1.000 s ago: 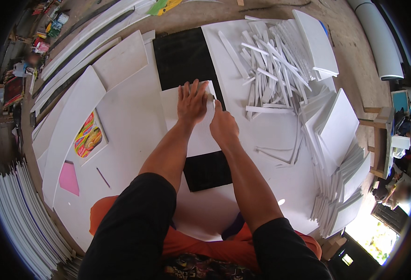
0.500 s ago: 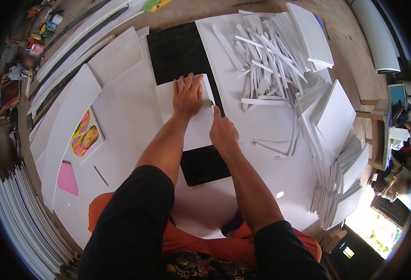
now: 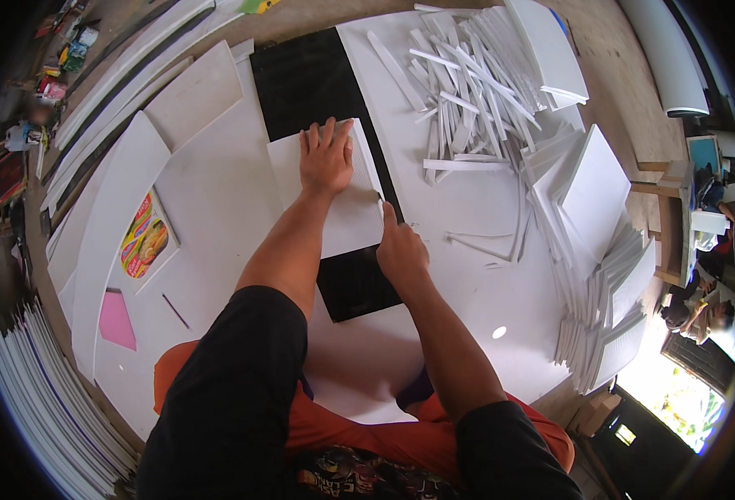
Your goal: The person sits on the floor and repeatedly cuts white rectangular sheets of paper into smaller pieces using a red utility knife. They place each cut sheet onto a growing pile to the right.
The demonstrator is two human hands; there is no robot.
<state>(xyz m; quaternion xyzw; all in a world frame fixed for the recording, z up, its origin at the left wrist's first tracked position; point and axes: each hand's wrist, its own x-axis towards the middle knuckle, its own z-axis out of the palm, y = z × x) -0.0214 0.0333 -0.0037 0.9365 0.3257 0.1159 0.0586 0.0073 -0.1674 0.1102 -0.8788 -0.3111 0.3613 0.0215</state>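
Observation:
My left hand (image 3: pixel 326 161) lies flat with fingers spread on a white ribbed board (image 3: pixel 346 221), pressing it down. At the board's right edge, my right hand (image 3: pixel 403 250) is closed round a slim cutter (image 3: pixel 380 200); only its narrow front end shows past the fingers. The index finger stretches along the tool toward its tip. Beneath the white board lies a long black mat (image 3: pixel 309 83), visible beyond it and on the near side.
Loose white strips (image 3: pixel 471 100) are heaped at the far right, beside stacks of cut white boards (image 3: pixel 597 192). On the left lie a printed colourful panel (image 3: pixel 145 237), a pink piece (image 3: pixel 117 321) and a thin dark stick (image 3: pixel 175 311). Large white sheets (image 3: pixel 46 400) stand at the lower left.
My right hand has drawn the cutter a short way toward me along the board's right edge. The left hand stays put on the board. The whole view has shifted slightly.

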